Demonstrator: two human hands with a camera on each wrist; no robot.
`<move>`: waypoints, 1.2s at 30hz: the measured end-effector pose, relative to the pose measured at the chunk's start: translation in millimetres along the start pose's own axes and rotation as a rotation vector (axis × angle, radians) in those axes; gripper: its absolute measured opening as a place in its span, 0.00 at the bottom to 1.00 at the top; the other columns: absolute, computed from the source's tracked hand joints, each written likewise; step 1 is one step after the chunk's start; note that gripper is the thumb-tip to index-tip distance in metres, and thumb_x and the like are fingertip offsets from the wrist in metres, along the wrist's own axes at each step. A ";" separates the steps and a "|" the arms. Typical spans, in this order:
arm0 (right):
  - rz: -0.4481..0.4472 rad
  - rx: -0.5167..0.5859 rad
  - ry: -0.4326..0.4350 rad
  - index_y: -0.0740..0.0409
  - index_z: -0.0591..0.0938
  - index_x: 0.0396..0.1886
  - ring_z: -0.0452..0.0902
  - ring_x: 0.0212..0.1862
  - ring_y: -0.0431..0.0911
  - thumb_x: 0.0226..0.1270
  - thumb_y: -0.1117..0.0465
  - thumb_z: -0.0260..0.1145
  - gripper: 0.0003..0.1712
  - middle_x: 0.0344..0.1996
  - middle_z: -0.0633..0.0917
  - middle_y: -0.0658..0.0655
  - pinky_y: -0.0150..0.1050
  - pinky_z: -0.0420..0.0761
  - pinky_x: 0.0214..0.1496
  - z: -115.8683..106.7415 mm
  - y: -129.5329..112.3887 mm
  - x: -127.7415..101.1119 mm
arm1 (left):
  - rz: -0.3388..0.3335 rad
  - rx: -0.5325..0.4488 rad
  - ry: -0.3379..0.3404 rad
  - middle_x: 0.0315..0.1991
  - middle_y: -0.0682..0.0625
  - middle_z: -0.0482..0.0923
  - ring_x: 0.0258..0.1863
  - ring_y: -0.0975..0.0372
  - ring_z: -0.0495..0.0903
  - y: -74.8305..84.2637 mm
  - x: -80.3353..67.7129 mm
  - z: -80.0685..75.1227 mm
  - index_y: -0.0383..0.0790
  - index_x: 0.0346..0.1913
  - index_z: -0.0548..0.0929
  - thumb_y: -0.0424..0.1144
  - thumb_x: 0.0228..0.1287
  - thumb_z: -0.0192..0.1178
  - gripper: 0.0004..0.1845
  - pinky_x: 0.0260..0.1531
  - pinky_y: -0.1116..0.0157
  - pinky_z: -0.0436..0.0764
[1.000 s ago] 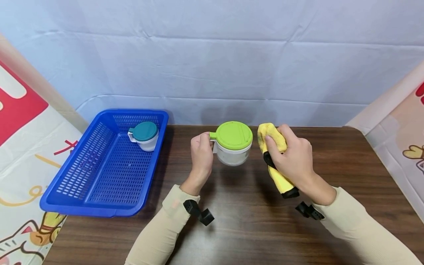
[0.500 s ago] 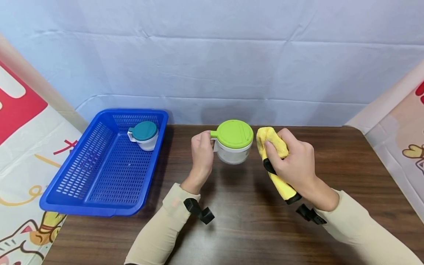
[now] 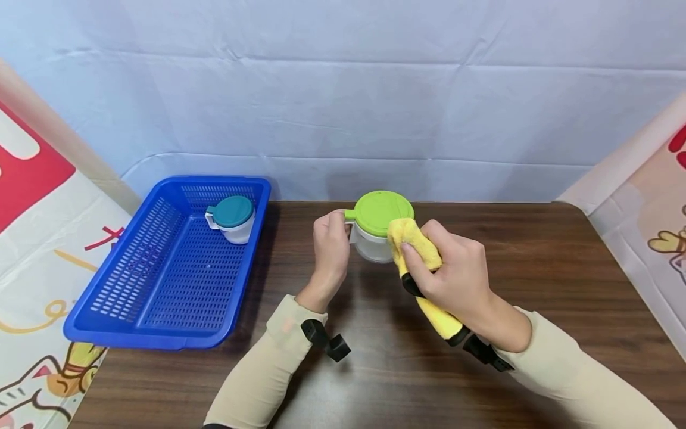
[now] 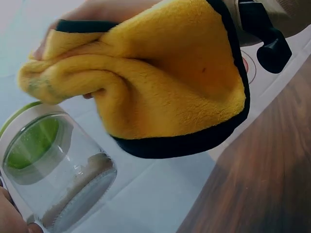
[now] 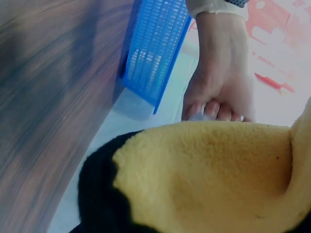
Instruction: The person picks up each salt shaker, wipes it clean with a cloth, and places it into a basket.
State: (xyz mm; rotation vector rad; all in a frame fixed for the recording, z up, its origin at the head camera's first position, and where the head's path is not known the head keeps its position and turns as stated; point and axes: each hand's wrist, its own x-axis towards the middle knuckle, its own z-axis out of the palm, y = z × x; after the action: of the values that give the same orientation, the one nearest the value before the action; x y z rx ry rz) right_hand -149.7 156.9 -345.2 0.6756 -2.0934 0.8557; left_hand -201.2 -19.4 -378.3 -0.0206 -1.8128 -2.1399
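Observation:
In the head view my left hand (image 3: 330,247) grips the handle of a clear seasoning jar with a green lid (image 3: 383,211), held upright over the table. The jar's glass body (image 4: 63,170) shows in the left wrist view. My right hand (image 3: 455,274) pinches a bunched yellow cloth with black edging (image 3: 415,244), which overlaps the jar's right front side in the head view. A loose fold of the cloth hangs below the hand. From the right wrist, the cloth (image 5: 209,174) hides the jar, and the left hand's curled fingers (image 5: 218,110) show behind it.
A blue plastic basket (image 3: 150,339) stands on the left of the brown wooden table (image 3: 370,369). Inside its far right corner sits a similar jar with a teal lid (image 3: 234,212). A pale cloth backdrop (image 3: 343,107) closes off the table's back edge.
My right hand has moved left with the yellow cloth, from beside the jar to over its right front side. The left hand and jar have shifted slightly right and toward the back.

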 end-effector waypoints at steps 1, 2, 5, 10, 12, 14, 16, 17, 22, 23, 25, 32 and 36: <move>-0.014 -0.006 -0.008 0.55 0.73 0.25 0.58 0.14 0.38 0.66 0.49 0.59 0.17 0.13 0.65 0.46 0.34 0.61 0.15 1.5 -2.3 0.9 | -0.001 0.001 0.000 0.12 0.57 0.52 0.16 0.65 0.52 0.4 -0.3 0.7 0.45 0.13 0.60 0.32 0.63 0.42 0.19 0.21 0.69 0.53; -0.029 -0.018 -0.017 0.56 0.73 0.25 0.59 0.14 0.38 0.67 0.49 0.59 0.17 0.13 0.65 0.46 0.34 0.61 0.15 3.0 -4.8 2.0 | -0.003 0.004 -0.001 0.12 0.57 0.53 0.16 0.65 0.52 0.5 -0.7 1.4 0.45 0.13 0.60 0.32 0.64 0.43 0.20 0.21 0.69 0.54; -0.072 -0.056 -0.044 0.57 0.73 0.26 0.59 0.13 0.39 0.68 0.50 0.58 0.17 0.12 0.65 0.46 0.35 0.62 0.14 8.3 -11.7 4.7 | -0.005 0.009 -0.011 0.12 0.57 0.52 0.15 0.65 0.52 0.8 -1.8 3.2 0.46 0.13 0.60 0.33 0.65 0.43 0.20 0.19 0.69 0.54; -0.097 -0.098 -0.052 0.56 0.71 0.25 0.59 0.12 0.40 0.68 0.51 0.58 0.16 0.11 0.63 0.46 0.37 0.61 0.13 17.1 -20.8 6.7 | 0.004 0.013 -0.029 0.13 0.55 0.53 0.14 0.64 0.52 1.1 -2.5 4.8 0.45 0.14 0.60 0.33 0.67 0.42 0.21 0.18 0.68 0.55; -0.106 -0.116 -0.052 0.56 0.71 0.25 0.59 0.12 0.41 0.69 0.51 0.58 0.17 0.11 0.62 0.46 0.38 0.61 0.13 20.1 -23.2 7.0 | 0.005 0.011 -0.033 0.13 0.55 0.56 0.15 0.63 0.55 1.0 -2.4 5.2 0.45 0.14 0.61 0.33 0.67 0.42 0.21 0.18 0.68 0.57; -0.117 -0.135 -0.058 0.56 0.70 0.25 0.59 0.12 0.42 0.70 0.50 0.57 0.17 0.10 0.61 0.47 0.38 0.61 0.13 23.5 -24.9 7.6 | 0.004 0.008 -0.036 0.13 0.54 0.58 0.14 0.63 0.57 0.7 -2.4 5.4 0.44 0.14 0.63 0.34 0.67 0.42 0.21 0.19 0.69 0.60; -0.124 -0.151 -0.064 0.57 0.70 0.25 0.58 0.11 0.42 0.71 0.51 0.57 0.18 0.10 0.61 0.47 0.38 0.60 0.13 26.6 -25.9 8.3 | -0.001 0.003 -0.039 0.13 0.53 0.59 0.14 0.64 0.58 0.8 -2.8 5.3 0.43 0.14 0.64 0.34 0.68 0.42 0.21 0.19 0.69 0.62; -0.124 -0.157 -0.067 0.57 0.69 0.25 0.57 0.11 0.42 0.71 0.51 0.57 0.18 0.10 0.60 0.47 0.38 0.59 0.13 28.1 -26.2 8.8 | -0.003 0.000 -0.041 0.13 0.54 0.59 0.14 0.64 0.59 0.9 -3.2 5.1 0.43 0.14 0.64 0.34 0.68 0.42 0.21 0.19 0.69 0.62; -0.119 -0.187 -0.070 0.57 0.68 0.25 0.54 0.11 0.42 0.69 0.52 0.58 0.17 0.09 0.59 0.46 0.37 0.57 0.12 32.5 -26.4 9.9 | 0.000 0.006 -0.037 0.12 0.55 0.59 0.13 0.64 0.58 0.3 -3.8 5.0 0.44 0.13 0.64 0.35 0.68 0.43 0.21 0.19 0.69 0.63; -0.121 -0.196 -0.070 0.57 0.68 0.25 0.53 0.11 0.42 0.69 0.52 0.58 0.17 0.09 0.59 0.46 0.37 0.56 0.12 33.0 -26.4 10.0 | 0.002 0.004 -0.037 0.12 0.55 0.59 0.13 0.64 0.58 0.1 -3.8 5.1 0.44 0.13 0.64 0.35 0.68 0.43 0.21 0.20 0.69 0.63; -0.125 -0.216 -0.070 0.57 0.67 0.25 0.53 0.11 0.42 0.69 0.52 0.58 0.17 0.09 0.58 0.46 0.37 0.55 0.12 33.6 -26.7 10.2 | 0.005 0.002 -0.034 0.12 0.56 0.59 0.14 0.64 0.59 0.2 -3.6 5.2 0.44 0.13 0.64 0.34 0.67 0.43 0.21 0.21 0.69 0.64; -0.101 -0.258 -0.096 0.57 0.67 0.25 0.51 0.10 0.42 0.70 0.52 0.58 0.18 0.08 0.57 0.46 0.37 0.53 0.11 32.3 -28.2 12.8 | 0.009 0.002 -0.042 0.13 0.55 0.59 0.16 0.62 0.59 1.1 -4.5 4.7 0.37 0.14 0.64 0.34 0.67 0.43 0.21 0.22 0.68 0.63; -0.078 -0.278 -0.117 0.57 0.67 0.24 0.52 0.10 0.43 0.69 0.52 0.59 0.18 0.08 0.57 0.46 0.38 0.53 0.11 30.7 -29.5 13.8 | 0.009 0.017 -0.044 0.13 0.54 0.58 0.16 0.61 0.58 1.2 -5.5 4.6 0.37 0.13 0.63 0.34 0.67 0.43 0.21 0.21 0.68 0.60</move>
State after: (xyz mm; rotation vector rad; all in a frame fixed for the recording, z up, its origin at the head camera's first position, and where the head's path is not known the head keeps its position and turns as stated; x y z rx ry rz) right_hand -150.9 112.7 -338.7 0.6650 -2.2194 0.4797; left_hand -196.6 -13.8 -377.4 -0.0722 -1.8513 -2.1336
